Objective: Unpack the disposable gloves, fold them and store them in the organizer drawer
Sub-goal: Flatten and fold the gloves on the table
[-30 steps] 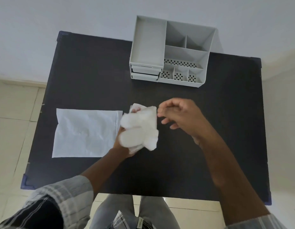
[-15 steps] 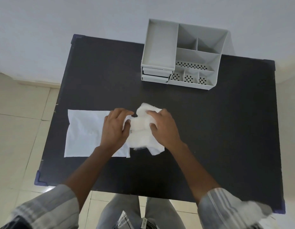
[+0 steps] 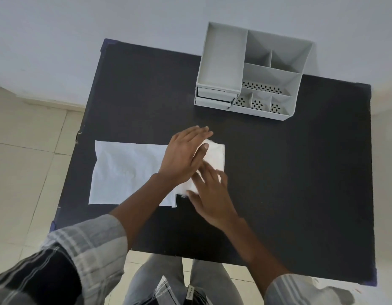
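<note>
A white bundle of disposable gloves (image 3: 215,155) lies flattened on the black table (image 3: 300,172), near its middle. My left hand (image 3: 184,154) rests flat across the bundle's left part, fingers stretched out. My right hand (image 3: 209,194) lies flat on the bundle's near end, slightly blurred. Both hands cover much of the gloves. To the left, partly under my left wrist, lies the flat white packaging bag (image 3: 126,172). The grey organizer (image 3: 252,73) stands at the table's far side, its two small drawers (image 3: 214,99) pushed in on the lower left.
The organizer has several open compartments, some with perforated floors. A white wall rises behind the table, and tiled floor shows to the left. My knees are below the near table edge.
One second ago my left hand held the bundle in the air. It has since come down onto the table, and both hands have flattened out on top of it.
</note>
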